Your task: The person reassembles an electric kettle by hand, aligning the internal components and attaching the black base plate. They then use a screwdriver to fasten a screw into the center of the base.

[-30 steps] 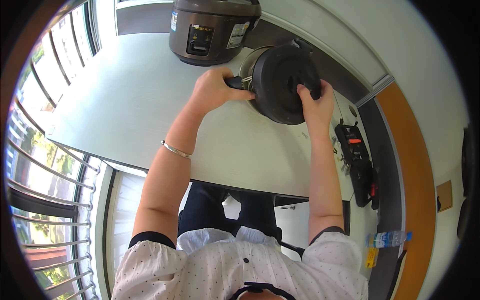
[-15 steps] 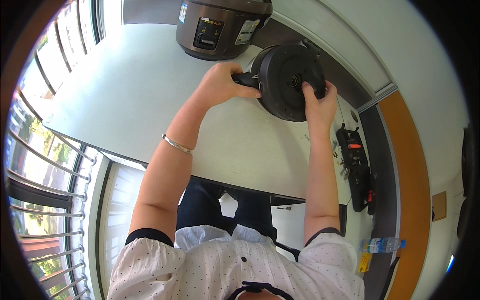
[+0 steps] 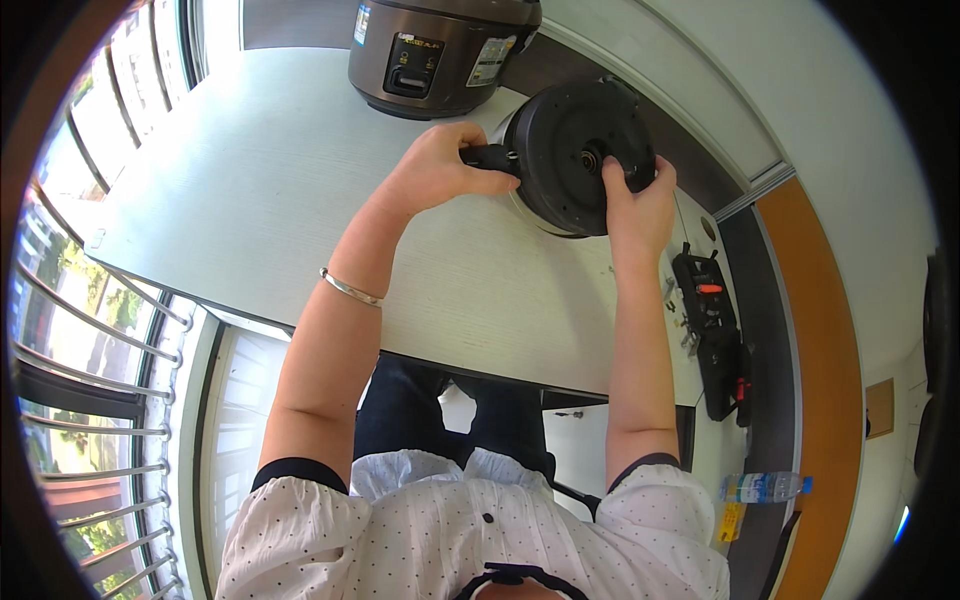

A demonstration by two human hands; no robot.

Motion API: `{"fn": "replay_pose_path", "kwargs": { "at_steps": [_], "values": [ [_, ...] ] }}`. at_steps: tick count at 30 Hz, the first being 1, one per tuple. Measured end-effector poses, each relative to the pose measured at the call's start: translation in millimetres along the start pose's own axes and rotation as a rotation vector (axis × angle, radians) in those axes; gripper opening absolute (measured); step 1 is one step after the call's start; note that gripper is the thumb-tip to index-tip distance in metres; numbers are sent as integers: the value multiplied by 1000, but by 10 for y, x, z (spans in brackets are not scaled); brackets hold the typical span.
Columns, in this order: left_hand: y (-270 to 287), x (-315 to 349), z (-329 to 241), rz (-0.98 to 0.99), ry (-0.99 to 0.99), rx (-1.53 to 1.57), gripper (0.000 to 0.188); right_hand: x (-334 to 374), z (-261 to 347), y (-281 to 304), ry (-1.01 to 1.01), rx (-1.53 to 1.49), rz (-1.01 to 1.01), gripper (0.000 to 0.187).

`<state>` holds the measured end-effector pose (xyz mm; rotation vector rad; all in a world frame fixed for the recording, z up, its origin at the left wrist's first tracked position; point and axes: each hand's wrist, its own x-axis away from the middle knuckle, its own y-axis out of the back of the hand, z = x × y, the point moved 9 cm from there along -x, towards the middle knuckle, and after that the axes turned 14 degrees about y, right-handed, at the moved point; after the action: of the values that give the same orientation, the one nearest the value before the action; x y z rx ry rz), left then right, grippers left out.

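Note:
In both hands I hold what looks like an electric kettle (image 3: 565,205), silver-walled, with its round black underside facing up towards me. A small ringed metal socket sits at the middle of that underside. My left hand (image 3: 445,172) is closed around the black handle (image 3: 487,157) on the kettle's left side, its thumb lying along the near side. On the right, my right hand (image 3: 640,205) grips the black rim, thumb pressed close to the socket. The fingers behind the rim are partly hidden. I cannot tell whether the kettle touches the table.
A brown rice cooker (image 3: 430,60) stands at the back of the white table (image 3: 270,170). To the right lies an open black tool case (image 3: 705,300) with orange and red tools, small metal parts (image 3: 680,320) beside it. A water bottle (image 3: 765,488) lies at the lower right.
The kettle has turned slightly in my hands, and more of its silver wall shows below the black underside. Both hands keep the same hold, with the left shifted a little left.

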<state>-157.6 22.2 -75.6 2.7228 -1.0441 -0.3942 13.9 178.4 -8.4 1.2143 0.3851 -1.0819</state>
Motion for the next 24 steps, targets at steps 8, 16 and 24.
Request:
{"fn": "replay_pose_path", "kwargs": {
  "at_steps": [8,16,24],
  "values": [
    [-5,4,16,17,25,34,37,-4,-52,-6,-2,56,50,72],
    [-16,30,-16,9,23,-1,30,41,43,28,58,68,34,70],
    [6,9,-6,10,46,153,42,45,53,25,81,152,36,75]
  ]
}}
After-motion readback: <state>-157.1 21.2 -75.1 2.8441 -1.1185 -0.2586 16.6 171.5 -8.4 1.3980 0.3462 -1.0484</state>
